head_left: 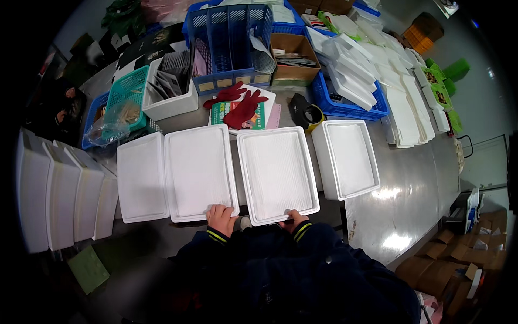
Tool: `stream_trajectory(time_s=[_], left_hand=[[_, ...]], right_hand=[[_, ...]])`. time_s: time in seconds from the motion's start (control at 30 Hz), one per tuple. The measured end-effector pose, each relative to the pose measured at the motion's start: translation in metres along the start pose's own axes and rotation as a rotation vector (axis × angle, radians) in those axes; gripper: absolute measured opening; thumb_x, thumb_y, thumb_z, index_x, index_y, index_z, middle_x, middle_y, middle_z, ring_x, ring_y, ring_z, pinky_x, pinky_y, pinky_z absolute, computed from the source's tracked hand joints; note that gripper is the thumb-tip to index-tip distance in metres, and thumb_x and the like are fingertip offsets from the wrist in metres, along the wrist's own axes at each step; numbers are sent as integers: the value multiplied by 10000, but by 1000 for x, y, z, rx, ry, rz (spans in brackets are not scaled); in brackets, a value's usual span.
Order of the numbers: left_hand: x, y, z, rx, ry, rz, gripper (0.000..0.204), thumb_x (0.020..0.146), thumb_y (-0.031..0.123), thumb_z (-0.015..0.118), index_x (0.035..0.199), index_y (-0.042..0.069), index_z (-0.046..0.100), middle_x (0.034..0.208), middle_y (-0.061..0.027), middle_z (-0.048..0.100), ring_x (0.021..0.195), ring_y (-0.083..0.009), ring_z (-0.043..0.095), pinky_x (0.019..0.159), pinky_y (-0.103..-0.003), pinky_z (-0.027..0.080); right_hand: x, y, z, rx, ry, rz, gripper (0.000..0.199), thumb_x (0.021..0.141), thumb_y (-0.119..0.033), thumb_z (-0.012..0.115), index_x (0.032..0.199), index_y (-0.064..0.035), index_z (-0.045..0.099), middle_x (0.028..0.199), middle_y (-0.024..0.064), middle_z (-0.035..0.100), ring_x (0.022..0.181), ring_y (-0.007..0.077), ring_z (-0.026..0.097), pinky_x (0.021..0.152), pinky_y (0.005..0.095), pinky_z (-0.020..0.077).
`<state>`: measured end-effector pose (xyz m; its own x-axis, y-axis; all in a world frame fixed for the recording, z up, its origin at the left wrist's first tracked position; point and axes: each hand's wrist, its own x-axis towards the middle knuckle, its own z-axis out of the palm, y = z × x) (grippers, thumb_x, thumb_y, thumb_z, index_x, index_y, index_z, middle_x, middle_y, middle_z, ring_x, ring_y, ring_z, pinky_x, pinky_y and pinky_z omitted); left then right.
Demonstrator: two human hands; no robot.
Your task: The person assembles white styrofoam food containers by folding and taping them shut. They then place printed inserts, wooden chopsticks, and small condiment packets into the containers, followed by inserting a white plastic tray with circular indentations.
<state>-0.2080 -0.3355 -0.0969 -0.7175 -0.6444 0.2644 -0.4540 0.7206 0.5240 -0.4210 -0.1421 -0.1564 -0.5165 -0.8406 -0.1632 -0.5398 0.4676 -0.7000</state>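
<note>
White foam, four open boxes in a row across the near side. First box at left, second box touching it or nearly so, third box squarely before me, fourth box to the right.

Left hand: fingers bent together over the second box's near right corner; cannot tell whether they squeeze. Right hand: pinching the third box's near rim, toward its right corner.

Progress, my judgement: setting-out looks done for these four, roughly lined up. Only pale interiors show, the third's faintly ribbed; liner or bare foam, cannot tell. No lid on any, so filling and closing, if intended, remain.

Surface: grey steel table, glaring under lamps at right. Beyond the row, red gloves lie on printed sheets, a dark roll just right of them. Farther: blue rack, small carton, blue crate heaped with white trays.

Room: tall white boxes stand at left; brown cartons crowd the near right floor. Margins dark.
</note>
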Motion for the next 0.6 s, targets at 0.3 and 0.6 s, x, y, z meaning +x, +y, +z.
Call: stream_trajectory(time_s=[0.3, 0.6], left_hand=[[5, 6, 1, -32, -34, -8, 325, 640, 130, 716, 919, 71, 559, 878, -98, 493, 873, -302, 473, 743, -400, 345], [38, 66, 13, -187, 133, 126, 368, 629, 45, 682, 970, 11, 549, 951, -141, 513, 850, -322, 489, 746, -402, 411]], right_hand=[[12, -3, -19, 1399, -349, 1085, 558, 719, -306, 730, 1154, -105, 443, 863, 151, 629, 749, 296, 639, 635, 334, 513], [20, -13, -133, 1041, -622, 654, 204, 873, -198, 560, 981, -39, 630, 815, 70, 664, 718, 143, 646, 622, 222, 512]])
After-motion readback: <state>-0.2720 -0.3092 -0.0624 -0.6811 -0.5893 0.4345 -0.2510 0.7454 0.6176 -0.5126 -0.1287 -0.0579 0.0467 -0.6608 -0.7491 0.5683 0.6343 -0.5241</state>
